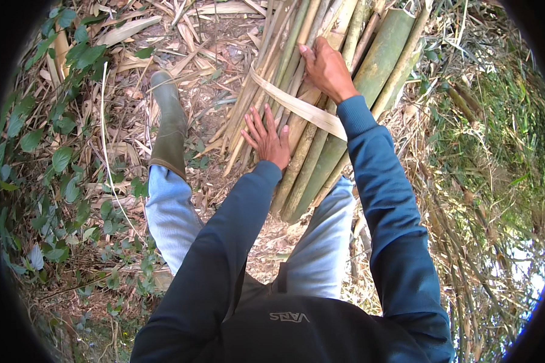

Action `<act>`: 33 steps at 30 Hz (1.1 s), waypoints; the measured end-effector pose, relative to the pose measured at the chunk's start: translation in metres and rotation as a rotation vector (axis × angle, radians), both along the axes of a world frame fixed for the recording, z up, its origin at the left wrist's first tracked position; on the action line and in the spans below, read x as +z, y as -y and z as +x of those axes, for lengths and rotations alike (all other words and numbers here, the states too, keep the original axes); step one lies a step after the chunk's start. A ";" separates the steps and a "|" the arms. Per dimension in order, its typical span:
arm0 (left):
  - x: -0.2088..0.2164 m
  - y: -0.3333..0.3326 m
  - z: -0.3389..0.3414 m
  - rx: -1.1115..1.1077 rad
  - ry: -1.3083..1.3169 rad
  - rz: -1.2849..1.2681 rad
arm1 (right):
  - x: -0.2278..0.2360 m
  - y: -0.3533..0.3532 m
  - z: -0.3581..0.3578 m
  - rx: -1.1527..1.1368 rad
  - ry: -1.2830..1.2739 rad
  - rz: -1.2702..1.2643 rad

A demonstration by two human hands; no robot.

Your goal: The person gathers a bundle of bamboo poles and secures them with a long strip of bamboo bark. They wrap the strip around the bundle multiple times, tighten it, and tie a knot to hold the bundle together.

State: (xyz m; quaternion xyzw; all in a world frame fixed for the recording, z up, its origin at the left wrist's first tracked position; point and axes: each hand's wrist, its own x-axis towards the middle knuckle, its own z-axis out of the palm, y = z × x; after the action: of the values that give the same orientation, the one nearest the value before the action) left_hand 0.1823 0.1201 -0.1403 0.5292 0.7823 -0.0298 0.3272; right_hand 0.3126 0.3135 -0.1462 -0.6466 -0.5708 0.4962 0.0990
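Note:
A bundle of bamboo poles and split strips (312, 160) slants across the upper middle, its near ends between my legs. Around it runs a flat pale strip (297, 109) as a band. My left hand (269, 138) lies on the bundle's left side, just nearer than the band, fingers spread and holding nothing. Beyond the band, my right hand (329, 69) is closed over the top of the bundle, thumb and fingers curled against the poles. Its fingertips are partly hidden. A thick green bamboo piece (384, 51) sits on the bundle's right side.
My boot (169, 124) stands left of the bundle on ground strewn with dry leaves and bamboo scraps (209, 72). Leafy green plants (60, 157) grow at the left, beside a thin pale stem (108, 151). Dry stalks and grass (484, 169) fill the right side.

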 end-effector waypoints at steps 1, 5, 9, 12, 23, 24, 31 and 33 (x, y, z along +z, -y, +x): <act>-0.004 -0.002 -0.003 -0.010 -0.035 -0.001 | 0.000 -0.003 -0.004 0.007 0.051 0.001; -0.006 0.000 -0.022 -0.017 -0.044 -0.134 | 0.003 -0.010 -0.026 0.014 0.203 -0.016; 0.018 -0.026 -0.016 -0.134 0.071 -0.455 | 0.015 0.002 0.018 -0.024 0.160 -0.025; 0.036 -0.023 -0.033 -0.126 0.004 -0.407 | 0.069 0.040 0.021 -0.015 0.061 0.118; 0.299 0.093 -0.076 0.343 0.461 0.158 | 0.056 0.105 0.019 0.405 0.439 -0.103; 0.316 0.105 -0.091 0.310 0.357 0.218 | 0.067 0.102 0.014 0.422 0.415 -0.138; 0.274 0.173 -0.167 0.483 0.102 0.186 | 0.046 0.116 0.019 0.364 0.266 -0.099; 0.245 0.190 -0.180 0.387 0.086 0.192 | 0.054 0.127 0.017 0.261 0.183 0.085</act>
State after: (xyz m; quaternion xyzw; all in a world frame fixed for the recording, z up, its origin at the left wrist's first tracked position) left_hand 0.0021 -0.0694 0.1043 0.3987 0.8539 0.1307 0.3080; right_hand 0.3297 0.1861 -0.0924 -0.6047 -0.6772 0.4191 0.0085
